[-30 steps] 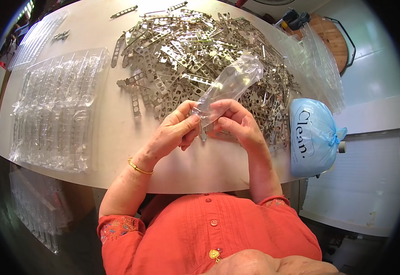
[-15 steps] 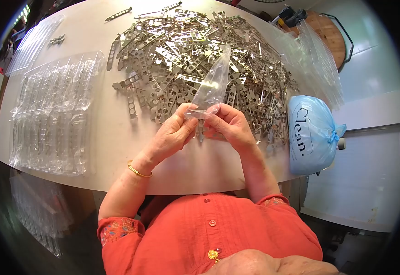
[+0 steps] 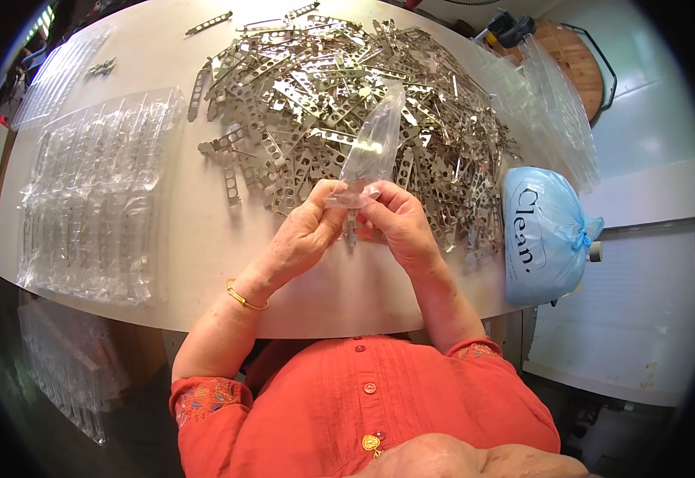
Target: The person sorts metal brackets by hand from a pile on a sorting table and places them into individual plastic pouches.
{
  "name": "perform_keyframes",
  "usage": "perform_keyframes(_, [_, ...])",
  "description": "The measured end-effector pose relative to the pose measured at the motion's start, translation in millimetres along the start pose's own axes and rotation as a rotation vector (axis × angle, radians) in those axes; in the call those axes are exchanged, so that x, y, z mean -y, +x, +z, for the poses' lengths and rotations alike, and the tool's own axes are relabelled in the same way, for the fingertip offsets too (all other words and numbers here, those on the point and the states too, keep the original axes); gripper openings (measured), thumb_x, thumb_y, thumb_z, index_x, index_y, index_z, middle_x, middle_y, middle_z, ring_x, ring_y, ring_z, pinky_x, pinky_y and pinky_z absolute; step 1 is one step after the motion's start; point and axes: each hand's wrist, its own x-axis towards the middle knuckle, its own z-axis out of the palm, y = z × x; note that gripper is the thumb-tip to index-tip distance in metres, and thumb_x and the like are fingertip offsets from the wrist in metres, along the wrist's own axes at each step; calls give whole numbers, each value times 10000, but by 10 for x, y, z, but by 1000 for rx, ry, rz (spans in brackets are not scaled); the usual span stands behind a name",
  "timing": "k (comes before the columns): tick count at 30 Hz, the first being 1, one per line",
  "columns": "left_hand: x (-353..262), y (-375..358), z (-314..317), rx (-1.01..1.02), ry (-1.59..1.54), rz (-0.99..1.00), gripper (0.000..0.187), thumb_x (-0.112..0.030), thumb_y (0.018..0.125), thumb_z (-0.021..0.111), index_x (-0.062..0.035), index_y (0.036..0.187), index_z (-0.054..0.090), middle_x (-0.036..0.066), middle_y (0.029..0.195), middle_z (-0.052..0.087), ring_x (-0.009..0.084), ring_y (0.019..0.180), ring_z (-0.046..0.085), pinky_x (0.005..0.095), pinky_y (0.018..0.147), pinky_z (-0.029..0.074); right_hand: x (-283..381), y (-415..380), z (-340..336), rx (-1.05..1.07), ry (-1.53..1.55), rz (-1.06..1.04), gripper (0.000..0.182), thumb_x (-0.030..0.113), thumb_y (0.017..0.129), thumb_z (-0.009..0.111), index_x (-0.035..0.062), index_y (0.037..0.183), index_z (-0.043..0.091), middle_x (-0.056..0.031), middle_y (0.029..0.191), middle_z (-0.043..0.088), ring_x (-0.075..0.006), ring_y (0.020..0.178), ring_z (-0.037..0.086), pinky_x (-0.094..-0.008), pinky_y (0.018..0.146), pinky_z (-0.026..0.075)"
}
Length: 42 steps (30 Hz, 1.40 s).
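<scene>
Between both hands a clear plastic bag stands up, its near end pinched and its far part puffed over the metal pieces. My left hand closes thumb and fingers on the bag's left side. My right hand pinches its right side, with the lower fingers curled. A narrow metal piece shows just below the bag, close to the right fingers; how it is held is hidden. Beyond the hands lies a big heap of flat metal strips with round holes.
Clear plastic trays with packed strips lie on the left of the white table. Another clear tray is at the far left. A tied blue bag sits at the right edge, with clear plastic trays behind it.
The bag's far part has become wider and rounder, and its near end is gathered more tightly between the fingers. Both hands stay in nearly the same place.
</scene>
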Motion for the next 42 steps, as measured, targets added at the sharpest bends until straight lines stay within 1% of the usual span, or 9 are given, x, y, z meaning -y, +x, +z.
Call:
perform_keyframes(4, [-91,-10,-57,83,-207,-49,353,-248,1094,449,-87,1404,404,-50,653,437,39,519,364,200,461,330,27,14,-63,28,-111,-24,109,186,1002,649,95,981,593,45,839,601,-26,713,537,-190,637,462])
perform_keyframes(6, [-125,-17,-81,106,-272,-86,373,-247,1092,447,-77,1421,399,-45,643,435,42,505,359,206,450,331,44,15,-144,163,-130,-57,120,199,1008,641,93,984,591,40,848,605,-28,731,545,-194,651,465])
perform_keyframes(11, [-150,-30,-107,234,-470,-105,407,-229,1073,465,-55,1432,385,-38,647,454,52,497,358,215,455,354,49,-19,-200,143,-190,-32,117,185,1008,636,76,1000,595,41,842,597,-28,735,547,-201,654,462])
perform_keyframes(21, [-178,-36,-88,211,-348,-179,488,-288,1035,402,-60,1465,364,-11,659,474,60,499,348,221,470,354,-66,-42,-215,148,-620,-237,67,84,958,652,25,958,620,40,786,547,-26,680,462,-223,590,397])
perform_keyframes(27, [-164,-33,-52,177,-286,-167,406,-371,1072,410,-78,1352,435,-28,638,467,39,480,334,202,456,320,-24,-93,-113,195,-657,-275,55,68,933,662,21,944,635,38,778,543,-43,676,462,-247,587,405])
perform_keyframes(31, [-138,-32,-30,143,-240,-150,243,-326,1081,431,-98,1157,473,-30,625,450,42,486,343,206,443,296,-16,-103,-156,177,-811,-318,56,61,933,658,29,979,662,40,812,572,-60,676,483,-270,588,418])
perform_keyframes(34, [-137,-38,-20,93,-219,-139,191,-288,1075,445,-100,1055,472,-26,633,447,48,487,349,213,443,293,20,-114,-195,189,-617,-105,134,51,935,652,28,1066,635,20,892,608,-72,755,549,-270,655,466])
perform_keyframes(40, [-136,-47,-35,69,-178,-150,100,-170,1017,455,-77,984,468,-9,674,459,66,506,378,234,465,321,169,-221,-155,259,-264,-182,401,42,966,633,30,1341,493,-22,1017,615,-79,966,609,-231,830,496])
perform_keyframes(42, [-113,-39,-11,60,-167,-140,71,-139,996,453,-72,977,464,-7,681,460,69,515,387,239,472,330,142,-216,-119,220,-240,-205,386,55,975,635,29,1339,507,-14,999,622,-69,926,606,-223,798,492])
